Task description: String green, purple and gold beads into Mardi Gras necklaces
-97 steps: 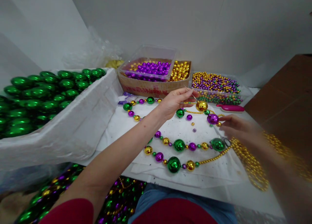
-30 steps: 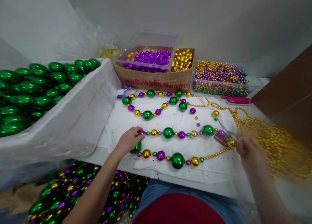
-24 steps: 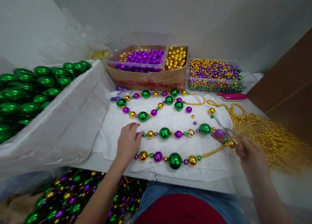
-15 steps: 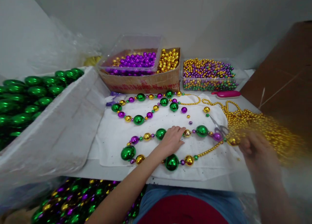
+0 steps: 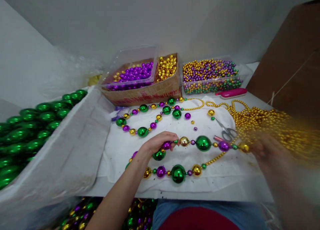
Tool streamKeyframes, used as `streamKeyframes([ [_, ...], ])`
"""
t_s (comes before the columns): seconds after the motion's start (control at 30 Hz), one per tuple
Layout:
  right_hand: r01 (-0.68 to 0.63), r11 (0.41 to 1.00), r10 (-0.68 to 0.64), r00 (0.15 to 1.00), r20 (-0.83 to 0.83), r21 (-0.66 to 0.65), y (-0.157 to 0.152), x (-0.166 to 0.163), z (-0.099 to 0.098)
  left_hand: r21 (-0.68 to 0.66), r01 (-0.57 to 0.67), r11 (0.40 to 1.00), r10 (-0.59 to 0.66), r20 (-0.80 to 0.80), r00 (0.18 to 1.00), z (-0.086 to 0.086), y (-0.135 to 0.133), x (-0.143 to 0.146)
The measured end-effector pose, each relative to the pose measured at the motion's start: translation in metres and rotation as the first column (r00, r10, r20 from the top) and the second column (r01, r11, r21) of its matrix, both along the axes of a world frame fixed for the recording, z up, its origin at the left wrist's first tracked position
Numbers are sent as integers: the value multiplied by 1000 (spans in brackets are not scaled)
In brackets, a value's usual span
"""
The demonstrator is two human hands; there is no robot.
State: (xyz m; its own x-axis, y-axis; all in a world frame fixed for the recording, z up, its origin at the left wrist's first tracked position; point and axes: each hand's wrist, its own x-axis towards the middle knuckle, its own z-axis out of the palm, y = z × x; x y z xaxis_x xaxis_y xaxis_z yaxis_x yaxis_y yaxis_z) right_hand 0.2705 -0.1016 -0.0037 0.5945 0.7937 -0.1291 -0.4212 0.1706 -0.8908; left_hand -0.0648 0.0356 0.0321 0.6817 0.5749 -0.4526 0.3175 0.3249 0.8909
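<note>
The left hand [image 5: 156, 145] has slid along the bead strand [image 5: 203, 143], fingers pinching it taut; the right hand [image 5: 265, 150] is blurred, so I cannot tell its fingers.

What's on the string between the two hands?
Head view: on the bead string from left hand to right hand, a round shiny gold bead, a big green ball, a round purple bead.

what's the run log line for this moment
left hand: fingers closed on bead necklace near purple bead | right hand: blurred, at its gold-bead end | scissors: on white cloth, untouched
</note>
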Motion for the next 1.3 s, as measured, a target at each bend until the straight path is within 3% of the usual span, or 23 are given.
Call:
streamKeyframes([
  [0.2, 25, 998, -21, 997, 70, -59, 13, -16, -17, 20, 49, 999, -47, -78, 996, 0, 8, -7],
  [0.33, 73, 993, -58, 986, 158, -90, 17, -25, -25, 211, 93, 973, -41, -242, 969, -13, 16, -1],
  [0.47, 116, 985, -75, 954, 292, -127, 17, -38, -29, 403, 46, 914, 82, -293, 953, -27, 23, 3],
  [0.57, 127, 979, -49, 908, 415, -160, 16, -47, -33, 550, -24, 835, 215, -284, 934, -28, 23, -4],
  [0.7, 110, 982, -18, 860, 510, -151, 14, -58, -40, 770, -149, 620, 472, -215, 855, -18, 8, -30],
  [0.77, 117, 985, -31, 845, 534, -128, 13, -63, -43, 819, -200, 538, 563, -172, 808, -14, -7, -45],
  [0.83, 118, 985, -33, 840, 541, -124, 13, -66, -46, 808, -246, 535, 602, -161, 782, -11, -26, -58],
  [0.97, 84, 985, 2, 866, 501, -149, 13, -68, -49, 770, -249, 588, 596, -204, 777, -7, -52, -63],
  [1.07, 73, 987, 4, 881, 473, -145, 14, -68, -51, 777, -186, 601, 528, -211, 822, -2, -45, -42],
  [1.17, 92, 988, -25, 884, 466, -123, 17, -67, -54, 807, -69, 587, 371, -192, 909, 1, -17, 7],
  [1.3, 115, 989, -61, 897, 438, -96, 17, -66, -53, 872, 127, 473, 152, -222, 963, -5, 22, 98],
])
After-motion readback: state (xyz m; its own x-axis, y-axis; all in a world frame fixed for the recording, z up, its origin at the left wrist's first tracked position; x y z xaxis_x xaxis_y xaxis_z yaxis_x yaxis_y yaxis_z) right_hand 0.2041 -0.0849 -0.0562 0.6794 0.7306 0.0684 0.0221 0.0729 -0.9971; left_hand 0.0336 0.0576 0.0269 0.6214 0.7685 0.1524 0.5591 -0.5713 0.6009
